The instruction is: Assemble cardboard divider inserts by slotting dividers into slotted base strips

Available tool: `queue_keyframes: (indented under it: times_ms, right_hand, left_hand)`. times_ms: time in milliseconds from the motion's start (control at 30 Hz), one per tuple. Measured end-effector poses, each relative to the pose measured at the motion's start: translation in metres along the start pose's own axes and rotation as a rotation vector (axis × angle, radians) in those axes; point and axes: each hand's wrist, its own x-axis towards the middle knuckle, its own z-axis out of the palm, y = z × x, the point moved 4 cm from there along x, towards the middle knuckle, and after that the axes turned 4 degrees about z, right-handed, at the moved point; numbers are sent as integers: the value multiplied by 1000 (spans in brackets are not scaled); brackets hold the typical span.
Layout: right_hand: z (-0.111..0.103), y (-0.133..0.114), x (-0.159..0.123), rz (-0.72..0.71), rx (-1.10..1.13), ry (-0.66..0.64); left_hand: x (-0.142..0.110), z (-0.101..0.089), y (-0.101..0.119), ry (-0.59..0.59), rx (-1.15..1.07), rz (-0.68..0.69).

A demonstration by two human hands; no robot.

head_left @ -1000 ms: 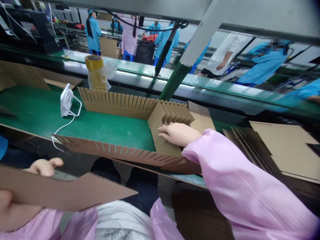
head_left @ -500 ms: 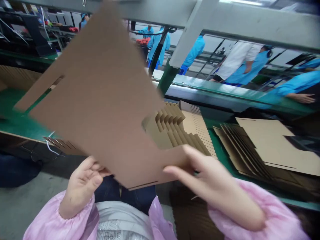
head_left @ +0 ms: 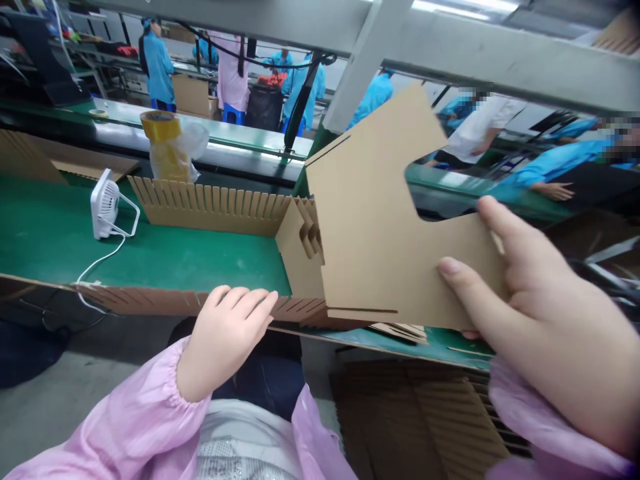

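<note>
The right hand (head_left: pixel 545 320) pinches a die-cut cardboard sheet (head_left: pixel 380 227) between thumb and fingers, holding it upright against the slotted cardboard divider (head_left: pixel 150 301) on the green workbench (head_left: pixel 175 253). The left hand (head_left: pixel 225 340), loosely open, rests on the divider, apparently steadying it.

A factory floor — long green assembly benches (head_left: pixel 150 253), workers in blue smocks (head_left: pixel 157 67) beyond.
</note>
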Motion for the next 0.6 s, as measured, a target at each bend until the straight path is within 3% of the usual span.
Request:
queue_keyframes:
  times_ms: [133,400,600]
  right_hand:
    - [-11,-21,4,150,4,-112]
    - [-17,-44,12,44,-116,-83]
    - [-19,-59,21,13,-240,-140]
  left_hand:
    - [-5,-9,4,19,-14,-1]
    - [-8,-9,12,32,-30,-18]
    - [-9,-8,15,37,-66,-17]
